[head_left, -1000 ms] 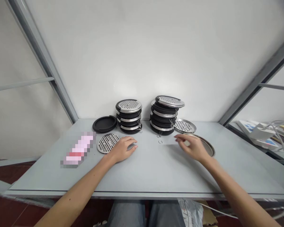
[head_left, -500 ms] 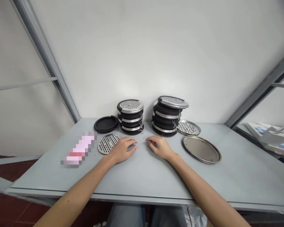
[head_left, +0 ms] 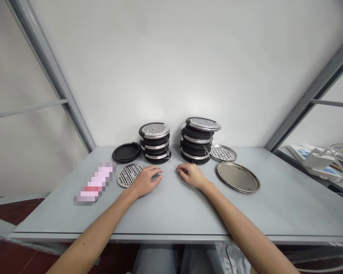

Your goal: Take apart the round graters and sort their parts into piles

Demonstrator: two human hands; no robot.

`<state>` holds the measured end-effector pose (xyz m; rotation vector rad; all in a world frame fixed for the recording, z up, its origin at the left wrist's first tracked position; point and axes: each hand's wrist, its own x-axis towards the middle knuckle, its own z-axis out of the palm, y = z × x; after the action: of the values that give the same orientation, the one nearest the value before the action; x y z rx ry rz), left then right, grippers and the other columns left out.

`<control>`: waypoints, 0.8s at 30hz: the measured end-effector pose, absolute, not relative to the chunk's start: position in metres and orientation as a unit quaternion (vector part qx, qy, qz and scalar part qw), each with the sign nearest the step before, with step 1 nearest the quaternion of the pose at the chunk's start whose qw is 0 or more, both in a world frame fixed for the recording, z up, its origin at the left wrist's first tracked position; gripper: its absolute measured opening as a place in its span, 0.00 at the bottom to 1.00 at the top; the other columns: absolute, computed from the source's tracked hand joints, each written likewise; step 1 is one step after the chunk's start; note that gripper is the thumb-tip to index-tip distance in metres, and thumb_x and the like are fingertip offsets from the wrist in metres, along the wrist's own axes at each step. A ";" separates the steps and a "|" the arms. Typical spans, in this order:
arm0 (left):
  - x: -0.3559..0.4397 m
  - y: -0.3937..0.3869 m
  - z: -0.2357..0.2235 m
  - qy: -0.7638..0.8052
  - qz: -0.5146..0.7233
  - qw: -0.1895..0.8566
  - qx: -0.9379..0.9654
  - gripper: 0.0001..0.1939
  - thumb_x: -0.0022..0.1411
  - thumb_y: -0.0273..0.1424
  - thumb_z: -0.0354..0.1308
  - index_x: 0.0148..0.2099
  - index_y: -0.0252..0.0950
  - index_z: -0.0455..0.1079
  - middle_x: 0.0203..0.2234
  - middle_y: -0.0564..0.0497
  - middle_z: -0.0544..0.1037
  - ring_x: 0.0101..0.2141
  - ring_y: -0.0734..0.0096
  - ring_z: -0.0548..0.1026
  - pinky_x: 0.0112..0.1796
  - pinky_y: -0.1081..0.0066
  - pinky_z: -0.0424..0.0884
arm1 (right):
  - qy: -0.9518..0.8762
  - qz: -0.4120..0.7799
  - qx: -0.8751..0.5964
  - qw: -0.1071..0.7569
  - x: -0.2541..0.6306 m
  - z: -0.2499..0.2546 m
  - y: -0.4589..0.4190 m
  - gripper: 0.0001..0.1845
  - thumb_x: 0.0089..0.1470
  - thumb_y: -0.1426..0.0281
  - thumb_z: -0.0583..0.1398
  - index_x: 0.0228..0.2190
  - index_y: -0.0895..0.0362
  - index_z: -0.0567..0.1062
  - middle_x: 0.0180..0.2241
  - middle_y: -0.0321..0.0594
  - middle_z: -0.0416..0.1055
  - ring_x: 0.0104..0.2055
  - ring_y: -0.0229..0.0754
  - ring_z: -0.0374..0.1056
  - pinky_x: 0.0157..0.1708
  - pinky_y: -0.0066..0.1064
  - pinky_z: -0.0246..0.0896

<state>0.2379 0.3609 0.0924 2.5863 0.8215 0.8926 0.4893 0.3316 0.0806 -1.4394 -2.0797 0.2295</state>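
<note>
My left hand [head_left: 146, 181] rests on the grey table, its fingers apart and gently bent, with nothing in it. Just left of it, partly behind the hand, lies a round metal grater plate [head_left: 128, 176]. My right hand [head_left: 193, 176] lies a short way to the right, fingers loosely curled and holding nothing. Behind the hands stand two stacks of round graters with black rims, a left stack [head_left: 155, 146] and a taller right stack [head_left: 196, 146]. The top grater [head_left: 204, 124] of the right stack sits tilted and offset. Small wire clips hang at the stacks' sides.
A black round tray [head_left: 127, 153] lies at the back left, near a blurred pink item [head_left: 95, 184]. To the right are another grater plate [head_left: 223, 153] and overlapping round metal lids [head_left: 238, 177]. Grey metal posts frame the table [head_left: 171, 217]; papers and cables lie beyond its right side.
The view has shifted slightly, so the stacks and lids appear a little further left. Both hands stay on the table in nearly the same places; nothing was picked up.
</note>
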 end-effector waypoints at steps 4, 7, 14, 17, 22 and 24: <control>0.238 0.361 0.093 0.288 0.309 0.138 0.896 0.10 0.65 0.31 0.53 0.46 0.38 0.72 0.42 0.48 0.77 0.43 0.64 0.74 0.47 0.62 0.70 | -0.784 0.087 -0.539 0.295 0.489 0.081 0.331 0.13 0.57 0.70 0.53 0.36 0.56 0.78 0.33 0.41 0.77 0.32 0.40 0.70 0.34 0.29 0.61; 0.238 0.361 0.094 0.287 0.308 0.138 0.896 0.10 0.65 0.31 0.53 0.46 0.38 0.72 0.42 0.47 0.77 0.43 0.64 0.74 0.47 0.62 0.70 | -0.784 0.087 -0.539 0.296 0.489 0.082 0.330 0.13 0.58 0.70 0.53 0.35 0.56 0.78 0.33 0.40 0.77 0.31 0.40 0.69 0.34 0.28 0.61; 0.238 0.361 0.093 0.288 0.311 0.138 0.895 0.10 0.65 0.32 0.53 0.46 0.38 0.72 0.42 0.47 0.77 0.44 0.64 0.74 0.48 0.62 0.69 | -0.785 0.085 -0.538 0.296 0.488 0.081 0.330 0.12 0.58 0.70 0.53 0.35 0.56 0.78 0.33 0.40 0.77 0.32 0.40 0.69 0.34 0.28 0.61; 0.238 0.361 0.093 0.288 0.313 0.138 0.895 0.10 0.65 0.32 0.53 0.45 0.38 0.73 0.42 0.48 0.77 0.43 0.64 0.74 0.47 0.62 0.69 | -0.785 0.088 -0.537 0.296 0.488 0.082 0.329 0.12 0.58 0.70 0.53 0.35 0.56 0.77 0.33 0.40 0.77 0.31 0.40 0.69 0.33 0.28 0.61; 0.238 0.362 0.094 0.284 0.314 0.135 0.896 0.10 0.65 0.32 0.53 0.46 0.38 0.73 0.42 0.48 0.77 0.43 0.64 0.74 0.47 0.62 0.70 | -0.785 0.087 -0.538 0.295 0.488 0.082 0.329 0.13 0.58 0.70 0.53 0.35 0.56 0.78 0.33 0.40 0.77 0.31 0.40 0.69 0.33 0.28 0.61; 0.238 0.362 0.093 0.281 0.316 0.133 0.896 0.11 0.65 0.33 0.53 0.46 0.38 0.73 0.41 0.47 0.77 0.43 0.64 0.75 0.47 0.61 0.70 | -0.785 0.085 -0.538 0.295 0.489 0.082 0.329 0.12 0.58 0.70 0.54 0.35 0.56 0.78 0.33 0.40 0.77 0.31 0.40 0.69 0.33 0.28 0.61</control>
<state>0.2381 0.3621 0.0931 2.5999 0.8149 0.9165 0.4886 0.3294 0.0824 -1.4331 -2.0884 0.2272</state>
